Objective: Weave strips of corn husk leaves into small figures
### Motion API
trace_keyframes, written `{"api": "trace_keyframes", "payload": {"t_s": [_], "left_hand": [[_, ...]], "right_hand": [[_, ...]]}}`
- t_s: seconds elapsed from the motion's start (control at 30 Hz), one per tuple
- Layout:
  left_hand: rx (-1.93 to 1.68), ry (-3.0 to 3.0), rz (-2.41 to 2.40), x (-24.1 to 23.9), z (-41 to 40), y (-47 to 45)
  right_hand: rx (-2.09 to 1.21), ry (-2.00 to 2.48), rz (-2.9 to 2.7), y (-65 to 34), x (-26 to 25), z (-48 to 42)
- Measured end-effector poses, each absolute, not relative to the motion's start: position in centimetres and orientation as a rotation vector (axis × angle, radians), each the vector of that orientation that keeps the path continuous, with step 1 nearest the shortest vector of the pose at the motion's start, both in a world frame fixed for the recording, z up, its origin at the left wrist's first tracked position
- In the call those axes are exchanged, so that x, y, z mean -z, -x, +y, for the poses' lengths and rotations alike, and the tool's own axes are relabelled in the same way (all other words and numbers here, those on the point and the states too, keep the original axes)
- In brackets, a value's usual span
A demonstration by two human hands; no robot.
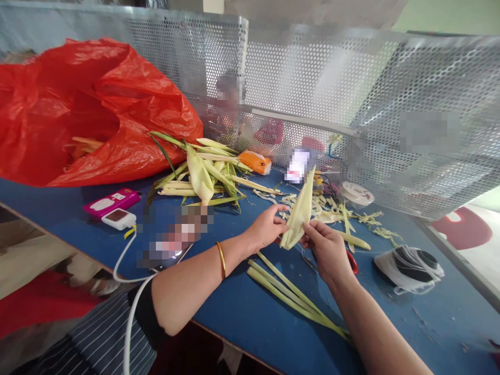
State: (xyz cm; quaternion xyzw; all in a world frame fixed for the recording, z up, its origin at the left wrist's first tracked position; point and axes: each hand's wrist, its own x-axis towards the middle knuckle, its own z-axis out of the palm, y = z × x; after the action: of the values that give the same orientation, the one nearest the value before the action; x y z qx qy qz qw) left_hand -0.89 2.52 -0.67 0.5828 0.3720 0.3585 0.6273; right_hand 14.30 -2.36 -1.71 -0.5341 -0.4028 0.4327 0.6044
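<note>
A pale green corn husk (299, 219) is held upright above the blue table, its pointed tip up. My left hand (267, 229) pinches its lower left edge between thumb and fingers. On its lower right side, my right hand (328, 250) grips it between thumb and fingertips. Below both hands lie long narrow green husk strips (289, 297) on the tabletop. A red curved handle (352, 263) shows partly behind my right hand; the rest of it is hidden. Behind the husk, small cut and braided-looking husk pieces (365, 219) are scattered.
A big red plastic bag (156, 104) stands at the left, beside a heap of husks (219, 174). An orange packet (254, 162), a lit phone (297, 165), a tape roll (357, 194) and a thread-wrapped dark object (410, 265) lie around. A perforated metal screen (297, 73) borders the back.
</note>
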Motion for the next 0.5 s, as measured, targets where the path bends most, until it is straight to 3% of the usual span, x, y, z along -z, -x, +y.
{"api": "trace_keyframes", "payload": {"t_s": [0.27,0.5], "left_hand": [[-0.914,-1.936,0.846,1.03,2.75,1.06],[-0.866,-1.925,0.964,0.95,2.42,0.91]], "right_hand": [[-0.947,1.272,-1.006,-14.13,1.52,-2.41],[-0.895,1.288,-1.119,-14.0,1.47,-2.65]]}}
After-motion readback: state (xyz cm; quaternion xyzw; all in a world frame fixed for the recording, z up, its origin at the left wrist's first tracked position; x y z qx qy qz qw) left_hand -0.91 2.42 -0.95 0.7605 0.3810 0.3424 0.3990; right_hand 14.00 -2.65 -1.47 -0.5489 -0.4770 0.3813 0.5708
